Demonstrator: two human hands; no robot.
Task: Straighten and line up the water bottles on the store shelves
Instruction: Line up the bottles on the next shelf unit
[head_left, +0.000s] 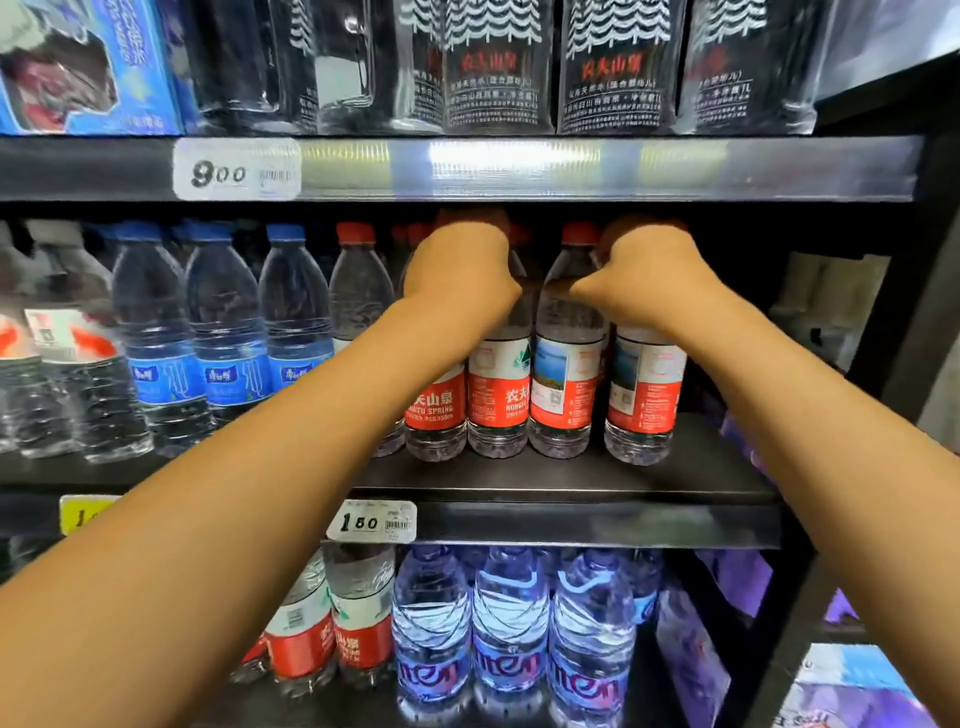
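Several red-labelled, red-capped water bottles stand on the middle shelf (571, 478). My left hand (460, 265) is closed over the top of the second red-labelled bottle (497, 400). My right hand (649, 265) is closed over the top of the rightmost red-labelled bottle (644, 400), which stands a little apart from the rest. Between the two hands one bottle (566, 384) stands free, its red cap showing. Another red-labelled bottle (435, 415) sits partly behind my left forearm. My fingers are hidden behind the bottle necks.
Blue-labelled bottles (223, 364) fill the left of the middle shelf. Tall black-labelled bottles (498, 67) stand on the top shelf above a price tag (236, 169). The bottom shelf holds blue-wrapped bottles (511, 639) and red-labelled ones (332, 634). A black upright frame (904, 312) bounds the right side.
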